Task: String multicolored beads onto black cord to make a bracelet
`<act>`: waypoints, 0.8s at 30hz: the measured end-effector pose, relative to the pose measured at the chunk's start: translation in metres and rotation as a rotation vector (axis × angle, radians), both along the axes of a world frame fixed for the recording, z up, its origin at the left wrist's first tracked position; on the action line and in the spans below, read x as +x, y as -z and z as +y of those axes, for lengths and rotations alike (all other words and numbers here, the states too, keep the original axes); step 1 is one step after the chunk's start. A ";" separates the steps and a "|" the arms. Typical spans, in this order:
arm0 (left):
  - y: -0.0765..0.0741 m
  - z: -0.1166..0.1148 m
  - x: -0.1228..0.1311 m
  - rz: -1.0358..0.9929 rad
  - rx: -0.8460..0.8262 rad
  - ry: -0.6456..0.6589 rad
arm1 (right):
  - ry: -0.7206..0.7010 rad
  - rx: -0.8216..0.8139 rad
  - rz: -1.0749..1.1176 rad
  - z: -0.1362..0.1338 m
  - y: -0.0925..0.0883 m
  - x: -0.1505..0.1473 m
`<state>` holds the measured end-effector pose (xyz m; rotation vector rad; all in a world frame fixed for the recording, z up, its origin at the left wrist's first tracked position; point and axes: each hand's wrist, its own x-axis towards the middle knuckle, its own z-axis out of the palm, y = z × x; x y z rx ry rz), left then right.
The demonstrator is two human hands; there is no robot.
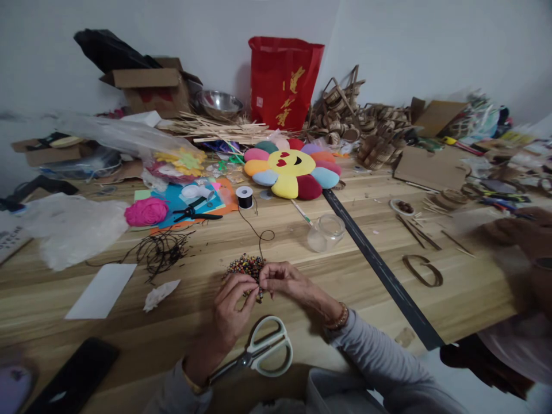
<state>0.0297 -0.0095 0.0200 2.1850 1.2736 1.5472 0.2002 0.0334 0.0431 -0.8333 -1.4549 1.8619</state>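
My left hand and my right hand meet over a small heap of coloured beads on the wooden table. Both pinch their fingertips together at the heap's near edge. A thin black thread runs from my fingers up to a black spool. What exactly sits between the fingertips is too small to make out; it looks like thread and a bead. Scissors with pale handles lie just under my left wrist.
A flower-shaped plush cushion, a clear jar on its side, a pink yarn ball, black pliers, a tangle of dark wire, white paper and a phone lie around. Another person's arm is at the right.
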 end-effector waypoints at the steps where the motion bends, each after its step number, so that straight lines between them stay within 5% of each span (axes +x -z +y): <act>1: 0.000 0.000 0.000 0.031 0.031 -0.002 | -0.005 0.008 -0.006 0.000 0.000 0.000; 7: -0.002 -0.001 -0.001 0.070 0.032 -0.030 | -0.018 0.039 -0.027 -0.001 0.000 0.001; 14: 0.001 0.002 -0.002 -0.142 -0.320 0.026 | -0.008 0.209 -0.097 -0.004 0.000 0.001; 18: 0.002 0.002 -0.004 -0.219 -0.454 0.060 | -0.016 0.363 -0.191 -0.005 -0.006 0.005; 24: -0.001 0.000 0.000 -0.252 -0.417 0.081 | -0.052 0.670 -0.322 -0.004 -0.016 0.009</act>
